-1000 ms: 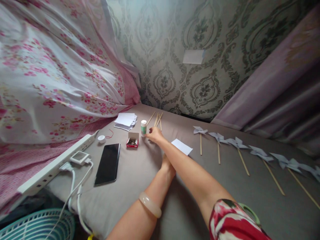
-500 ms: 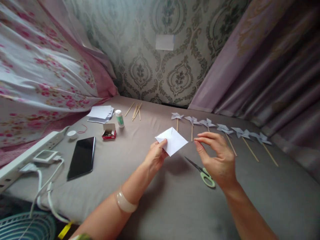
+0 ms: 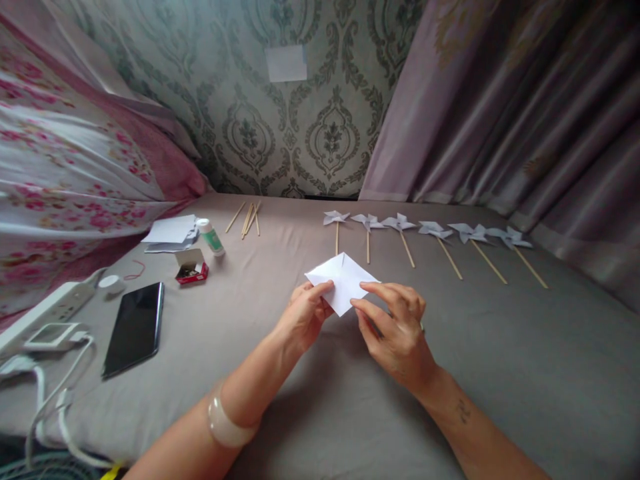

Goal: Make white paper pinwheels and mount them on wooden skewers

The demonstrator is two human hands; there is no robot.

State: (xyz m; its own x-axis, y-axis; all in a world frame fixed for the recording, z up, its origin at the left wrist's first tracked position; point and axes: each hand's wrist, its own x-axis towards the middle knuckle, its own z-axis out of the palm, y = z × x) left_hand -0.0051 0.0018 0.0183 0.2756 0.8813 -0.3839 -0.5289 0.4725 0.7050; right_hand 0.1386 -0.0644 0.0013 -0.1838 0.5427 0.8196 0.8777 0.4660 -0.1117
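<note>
A white square of paper (image 3: 341, 283) is held up in front of me, one corner pointing down. It has a short slit or crease running in from its far corner. My left hand (image 3: 309, 310) pinches its left side, thumb on top and fingers underneath. At the right and lower right edges, the fingertips of my right hand (image 3: 393, 327) rest on the paper, index finger on top; its thumb lies lower, partly hidden. Beyond the paper, several white paper pinwheels (image 3: 367, 222) on wooden sticks lie in a row. The scissors do not show now.
To the left lie a stack of paper (image 3: 170, 231), a glue stick (image 3: 211, 237), wooden sticks (image 3: 249, 219), an open small red box (image 3: 192, 270), a black phone (image 3: 134, 330), a round white lid (image 3: 111, 285) and a white power strip (image 3: 47, 317) with cables.
My right hand has moved left from above the scissors to the paper's right edge. The view has shifted, and the scissors are no longer visible. The left hand keeps its pinch.
</note>
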